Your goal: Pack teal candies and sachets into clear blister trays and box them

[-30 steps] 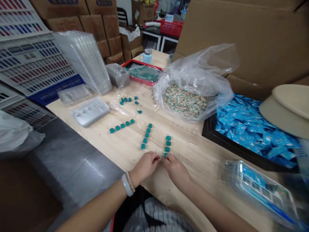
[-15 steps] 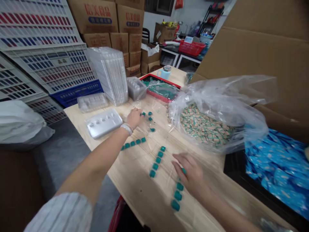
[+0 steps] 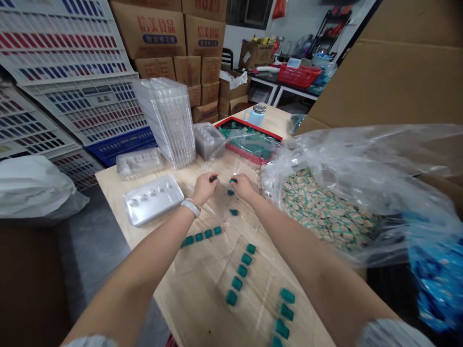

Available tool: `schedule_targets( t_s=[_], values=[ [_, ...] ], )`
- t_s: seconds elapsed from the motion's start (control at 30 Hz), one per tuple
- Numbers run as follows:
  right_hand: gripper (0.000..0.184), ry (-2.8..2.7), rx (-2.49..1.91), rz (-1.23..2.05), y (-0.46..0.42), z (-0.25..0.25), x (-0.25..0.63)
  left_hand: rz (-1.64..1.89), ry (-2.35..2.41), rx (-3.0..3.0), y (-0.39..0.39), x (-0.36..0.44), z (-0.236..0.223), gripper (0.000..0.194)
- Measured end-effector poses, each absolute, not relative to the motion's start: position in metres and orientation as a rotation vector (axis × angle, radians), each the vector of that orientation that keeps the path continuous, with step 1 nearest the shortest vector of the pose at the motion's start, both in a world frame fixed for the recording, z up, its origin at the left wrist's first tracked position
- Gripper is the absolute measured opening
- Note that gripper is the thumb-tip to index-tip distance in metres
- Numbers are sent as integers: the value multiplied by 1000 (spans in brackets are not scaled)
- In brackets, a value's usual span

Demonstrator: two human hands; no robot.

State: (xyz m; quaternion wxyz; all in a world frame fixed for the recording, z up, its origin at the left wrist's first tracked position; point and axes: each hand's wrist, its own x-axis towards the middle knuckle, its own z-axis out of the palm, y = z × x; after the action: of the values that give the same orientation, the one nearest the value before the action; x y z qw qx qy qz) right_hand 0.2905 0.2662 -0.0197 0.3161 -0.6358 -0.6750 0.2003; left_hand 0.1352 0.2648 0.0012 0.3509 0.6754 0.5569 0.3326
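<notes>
My left hand (image 3: 204,188) and my right hand (image 3: 243,187) meet on the light wooden table (image 3: 188,284), over a clear plastic sheet (image 3: 220,217). Each hand pinches a small teal cube at its fingertips: one (image 3: 214,178) in the left, one (image 3: 233,181) in the right. Two loose teal cubes (image 3: 231,202) lie just below my fingers. Nearer me, teal cubes stand in 3 straight rows: a short one (image 3: 199,236), a middle one (image 3: 240,272) and a right one (image 3: 284,313).
A clear bag (image 3: 325,212) of wrapped teal-and-tan pieces fills the right side, with blue packets (image 3: 437,284) beyond it. A red-rimmed tray (image 3: 249,142), a pale blue mug (image 3: 255,115), stacked clear trays (image 3: 166,123) and a silver tray (image 3: 154,200) stand on the table.
My right hand has moved from the right row up to the loose cubes beside my left hand. The view has swung left and the rows appear nearer.
</notes>
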Motion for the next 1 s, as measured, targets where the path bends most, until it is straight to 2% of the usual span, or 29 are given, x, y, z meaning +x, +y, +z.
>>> schedule_targets(
  t_s=[0.13, 0.27, 0.37, 0.57, 0.8, 1.0],
  values=[
    [15, -1668, -1627, 595, 218, -10, 305, 856, 1249, 1395, 233, 148, 16, 32],
    [19, -1285, -1457, 881, 138, 3, 319, 782, 865, 866, 170, 178, 25, 26],
    [25, -977, -1420, 983, 79, 11, 324, 778, 873, 975, 120, 205, 23, 22],
    [21, -807, -1592, 728, -26, 7, 338, 660, 955, 1261, 36, 238, 16, 18],
    [27, -930, -2078, 114, -113, 5, 432, 383, 784, 798, -17, 236, 15, 30],
    [15, -1381, -2070, 252, -111, 13, 440, 335, 889, 839, -29, 237, 18, 34]
  ],
)
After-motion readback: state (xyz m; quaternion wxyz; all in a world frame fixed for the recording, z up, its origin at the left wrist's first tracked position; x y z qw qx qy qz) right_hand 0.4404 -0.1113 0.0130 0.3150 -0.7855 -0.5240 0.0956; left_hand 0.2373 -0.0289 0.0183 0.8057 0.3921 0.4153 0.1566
